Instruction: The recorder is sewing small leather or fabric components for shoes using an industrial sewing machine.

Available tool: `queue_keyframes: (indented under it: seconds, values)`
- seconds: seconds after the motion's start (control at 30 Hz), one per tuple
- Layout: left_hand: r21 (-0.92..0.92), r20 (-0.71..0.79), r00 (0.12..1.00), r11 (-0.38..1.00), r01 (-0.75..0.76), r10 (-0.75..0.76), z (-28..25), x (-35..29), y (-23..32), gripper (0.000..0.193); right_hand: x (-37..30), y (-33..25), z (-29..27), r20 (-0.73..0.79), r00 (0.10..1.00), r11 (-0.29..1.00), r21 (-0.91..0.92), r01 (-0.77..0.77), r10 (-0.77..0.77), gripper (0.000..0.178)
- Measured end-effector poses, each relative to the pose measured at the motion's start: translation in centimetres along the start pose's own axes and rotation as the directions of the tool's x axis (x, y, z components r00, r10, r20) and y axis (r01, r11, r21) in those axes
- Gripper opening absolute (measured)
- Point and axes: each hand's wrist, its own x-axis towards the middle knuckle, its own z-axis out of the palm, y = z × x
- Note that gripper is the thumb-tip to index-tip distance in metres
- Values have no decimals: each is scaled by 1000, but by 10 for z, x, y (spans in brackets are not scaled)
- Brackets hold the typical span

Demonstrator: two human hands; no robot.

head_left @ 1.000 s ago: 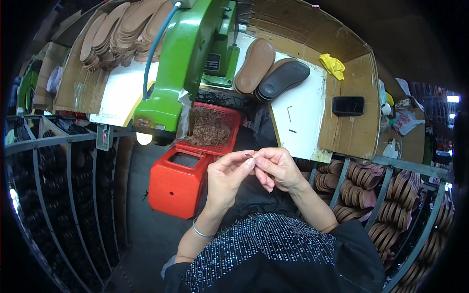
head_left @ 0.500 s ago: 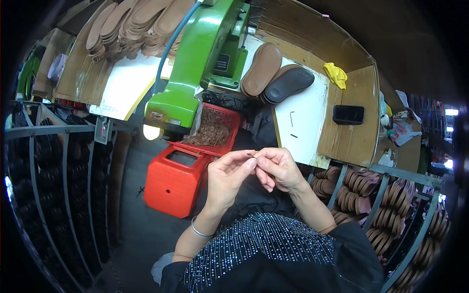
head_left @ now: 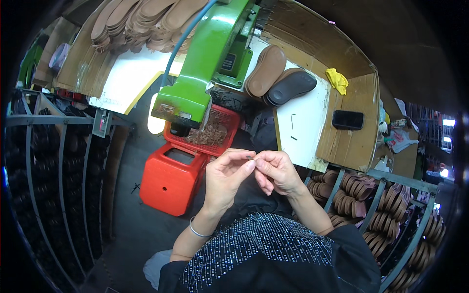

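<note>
— At the far left, what stands beside you?
— At the far left stands a metal rack (head_left: 49, 120), its dark contents too indistinct to name. Next, tan soles (head_left: 146, 22) lie in overlapping stacks. Lower down, a red plastic stool (head_left: 168, 183) rests on the floor. A green machine (head_left: 200, 73) follows, its head above a red basket (head_left: 234, 122) of brown scraps (head_left: 210, 135).
— And your left hand?
— My left hand (head_left: 224, 178), with a bracelet (head_left: 194, 231) at the wrist, is raised at centre. Its thumb and forefinger are clamped on a small dark piece (head_left: 249, 157), which lies between my two hands; its exact shape is too small to tell.
— Your right hand?
— My right hand (head_left: 277, 171) meets the left at that piece, thumb and forefinger drawn together; whether they also clamp it, I cannot tell. The remaining fingers curl below.
— What lies beyond?
— Brown soles (head_left: 266, 72) and, adjoining them, dark soles (head_left: 293, 87). On the white tabletop (head_left: 305, 149) are a thin L-shaped rod (head_left: 292, 119) and, near it, a short dark strip (head_left: 293, 138). Further right come a yellow cloth (head_left: 337, 80), a black phone (head_left: 348, 120) on cardboard, and a second metal rack (head_left: 403, 179) filled with more soles (head_left: 351, 201).
</note>
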Motion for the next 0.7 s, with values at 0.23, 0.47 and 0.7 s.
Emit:
queue_keyframes:
  seconds: [0.23, 0.47, 0.7]
  values:
    - [-101, 3, 999, 994, 40, -40, -7, -2, 1, 24, 1, 0, 5, 6, 1000, 1000, -16, -21, 21, 21]
    - [-202, -25, 999, 979, 32, -38, -9, -2, 1, 40, 3, 1, 6, 16, 999, 999, 8, -39, 39, 21]
    - [-209, -22, 999, 977, 31, -37, -8, -2, 0, 39, 2, 1, 3, 29, 998, 998, 36, -49, 48, 20]
